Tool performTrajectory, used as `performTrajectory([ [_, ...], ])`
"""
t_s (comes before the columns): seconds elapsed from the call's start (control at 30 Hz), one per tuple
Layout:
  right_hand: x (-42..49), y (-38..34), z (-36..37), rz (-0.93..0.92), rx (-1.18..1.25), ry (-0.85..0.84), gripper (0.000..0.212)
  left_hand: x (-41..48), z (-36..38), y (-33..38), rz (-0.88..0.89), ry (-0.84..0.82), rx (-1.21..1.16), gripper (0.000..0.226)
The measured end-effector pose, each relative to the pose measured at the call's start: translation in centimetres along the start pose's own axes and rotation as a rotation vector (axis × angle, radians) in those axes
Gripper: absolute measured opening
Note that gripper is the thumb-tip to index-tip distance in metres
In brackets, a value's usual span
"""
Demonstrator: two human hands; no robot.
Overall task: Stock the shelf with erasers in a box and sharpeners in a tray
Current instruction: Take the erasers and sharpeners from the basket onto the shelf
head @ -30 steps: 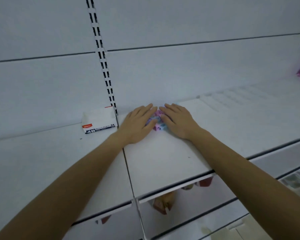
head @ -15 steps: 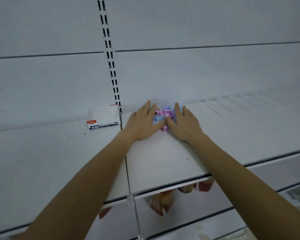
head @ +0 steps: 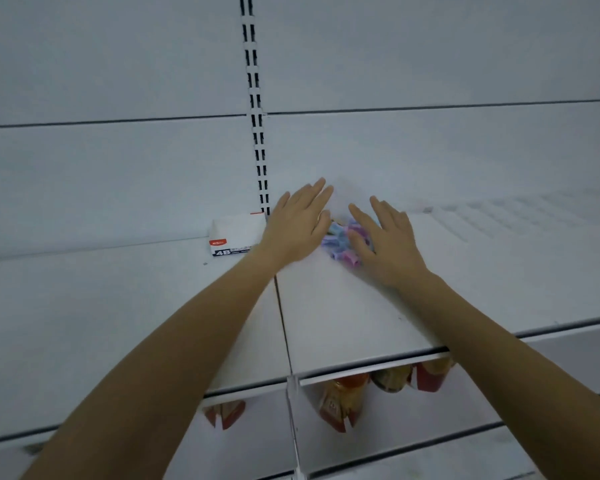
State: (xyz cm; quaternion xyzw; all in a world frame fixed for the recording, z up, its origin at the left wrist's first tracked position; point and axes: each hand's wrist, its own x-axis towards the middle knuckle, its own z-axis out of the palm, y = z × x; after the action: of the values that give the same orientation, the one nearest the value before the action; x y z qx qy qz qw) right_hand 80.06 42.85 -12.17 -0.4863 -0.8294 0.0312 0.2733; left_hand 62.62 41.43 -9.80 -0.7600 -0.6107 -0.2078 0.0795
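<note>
Over the white shelf your left hand and right hand reach palms down, fingers straight, flanking the pastel sharpeners near the eraser box.

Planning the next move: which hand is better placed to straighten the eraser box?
Left. The left hand lies open right beside the white 4B eraser box, while the right hand sits farther off, on the other side of the pile of pastel sharpeners.
</note>
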Motion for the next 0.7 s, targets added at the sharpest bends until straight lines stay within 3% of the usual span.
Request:
performTrajectory([
  [0.07, -0.3, -1.9, -0.1, -0.109, -0.029, 0.008, 0.071, 0.6, -2.7, -1.7, 0.032, -0.006, 0.077, 0.065],
  [0.17, -0.4, -6.1, -0.2, -0.291, -0.065, -0.005, 0.055, 0.2, -8.5, -4.6, 0.086, 0.044, 0.234, 0.074],
  [0.3, -0.3, -14.5, -0.6, -0.466, -0.049, -0.081, 0.049, -3.4, -16.0, -8.7, 0.078, 0.070, 0.442, 0.041],
  [0.4, -0.9, -21.6, -0.2, -0.569, -0.066, -0.076, 0.052, -8.6, -20.6, -12.3, 0.043, 0.064, 0.580, 0.039],
  [0.7, -4.2, -41.1, 3.2, -0.697, 0.019, -0.104, 0.047, -28.0, -32.4, -22.0, -0.203, 0.076, 0.576, 0.036],
])
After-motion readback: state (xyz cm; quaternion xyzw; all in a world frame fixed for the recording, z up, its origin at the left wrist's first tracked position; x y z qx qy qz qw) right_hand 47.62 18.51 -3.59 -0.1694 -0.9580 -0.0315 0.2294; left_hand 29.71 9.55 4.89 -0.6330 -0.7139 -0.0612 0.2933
